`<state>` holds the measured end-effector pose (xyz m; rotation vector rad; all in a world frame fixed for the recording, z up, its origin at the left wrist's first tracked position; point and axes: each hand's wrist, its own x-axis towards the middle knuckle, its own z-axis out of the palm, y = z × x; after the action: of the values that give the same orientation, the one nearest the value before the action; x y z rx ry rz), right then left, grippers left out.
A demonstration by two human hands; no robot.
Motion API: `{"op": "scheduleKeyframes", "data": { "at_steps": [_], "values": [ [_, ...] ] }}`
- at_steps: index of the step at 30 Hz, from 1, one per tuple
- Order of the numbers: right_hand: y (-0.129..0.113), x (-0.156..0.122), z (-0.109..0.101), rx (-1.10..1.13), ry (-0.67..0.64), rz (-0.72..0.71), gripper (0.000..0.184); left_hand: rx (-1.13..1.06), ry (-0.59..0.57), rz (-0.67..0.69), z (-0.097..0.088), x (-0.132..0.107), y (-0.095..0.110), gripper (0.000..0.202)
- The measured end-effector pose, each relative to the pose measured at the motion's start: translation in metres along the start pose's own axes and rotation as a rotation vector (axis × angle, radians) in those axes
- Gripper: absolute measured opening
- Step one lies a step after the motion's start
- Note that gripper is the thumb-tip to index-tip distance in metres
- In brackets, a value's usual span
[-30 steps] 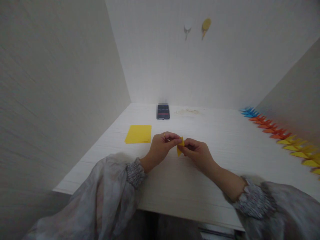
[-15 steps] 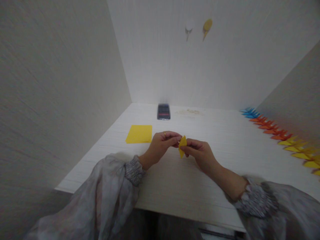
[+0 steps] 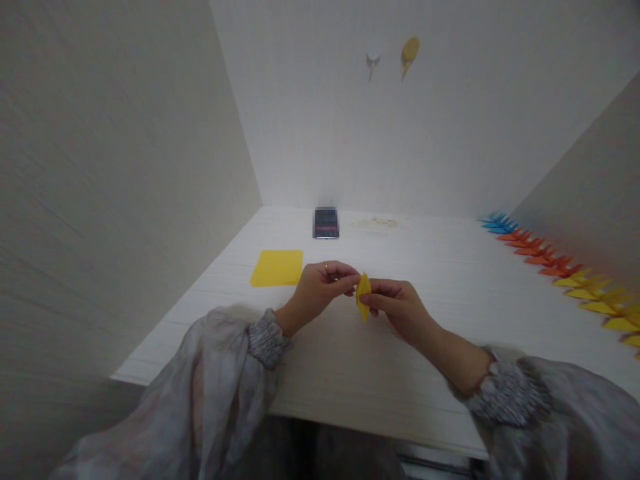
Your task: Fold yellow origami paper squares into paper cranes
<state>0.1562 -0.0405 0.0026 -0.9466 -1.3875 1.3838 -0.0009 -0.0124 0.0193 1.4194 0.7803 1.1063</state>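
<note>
We pinch a small folded yellow paper piece (image 3: 363, 293) between our left hand (image 3: 320, 288) and right hand (image 3: 397, 308) — both closed on it, just above the white wooden counter (image 3: 450, 280). Left of the piece lies a flat yellow paper square (image 3: 277, 267) — a dark phone (image 3: 326, 223) sits beyond it.

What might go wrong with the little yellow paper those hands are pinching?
The folded yellow paper is held only between the fingertips of the left hand and the right hand, just above the table, so it may slip out and drop. Since it is pinched from both sides, it might also crease crookedly or tear.
</note>
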Motion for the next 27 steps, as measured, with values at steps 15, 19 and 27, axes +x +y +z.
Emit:
{"op": "scheduleKeyframes", "data": {
  "at_steps": [15,19,27],
  "values": [
    [-0.0084,-0.0047,-0.0022,0.097,-0.194,0.113,0.006,-0.145,-0.239,-0.063,-0.0046,-0.001,0.0002,0.013],
    [-0.0079,-0.0047,-0.0031,0.089,-0.212,0.102,0.005,-0.167,-0.25,-0.083,-0.0049,-0.0001,-0.0019,0.012],
    [-0.003,-0.0038,-0.0022,-0.075,-0.126,0.059,0.014,-0.244,-0.223,-0.231,-0.0014,0.0007,-0.0039,0.005]
  ]
}}
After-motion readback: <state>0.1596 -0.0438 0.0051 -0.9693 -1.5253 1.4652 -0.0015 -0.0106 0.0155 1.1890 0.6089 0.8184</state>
